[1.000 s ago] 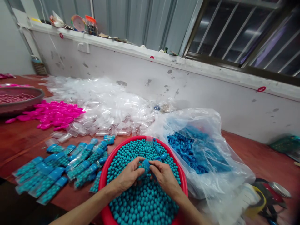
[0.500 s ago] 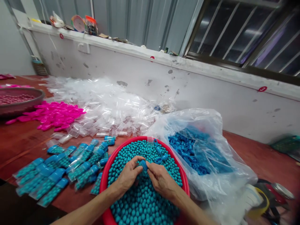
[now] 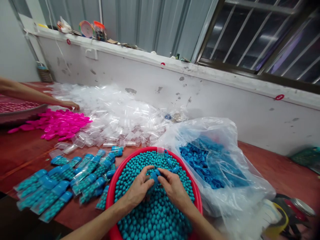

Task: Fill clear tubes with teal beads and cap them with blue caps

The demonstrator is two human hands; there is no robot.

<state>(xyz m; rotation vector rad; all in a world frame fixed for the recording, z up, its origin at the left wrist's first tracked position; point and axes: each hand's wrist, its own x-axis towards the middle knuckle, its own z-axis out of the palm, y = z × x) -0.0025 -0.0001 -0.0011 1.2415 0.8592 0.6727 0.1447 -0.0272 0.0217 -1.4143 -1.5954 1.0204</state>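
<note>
Over a red basin [image 3: 113,186] of turquoise beads [image 3: 152,220], both my hands meet at a blue cap [image 3: 154,176]. My left hand [image 3: 139,186] closes around the piece under the cap, mostly hidden by the fingers; it looks like a small container of beads. The fingertips of my right hand [image 3: 174,188] pinch the cap from the other side. Among the beads beyond my hands lie loose blue caps [image 3: 169,162] and a clear empty container [image 3: 160,151]. Left of the basin, several clear containers with blue caps [image 3: 53,193] lie filled with turquoise beads.
Right of the basin, a clear plastic bag [image 3: 225,133] holds many blue caps [image 3: 197,160]. Behind, clear containers [image 3: 117,113] form a heap. Another person's hand [image 3: 71,105] reaches over pink caps [image 3: 61,123] beside a bowl of pink beads [image 3: 17,115]. A yellow-rimmed item [image 3: 281,216] lies right.
My right fingers have shifted slightly on the blue cap, and more of it shows. Another person's arm has come in from the left. The view has moved slightly.
</note>
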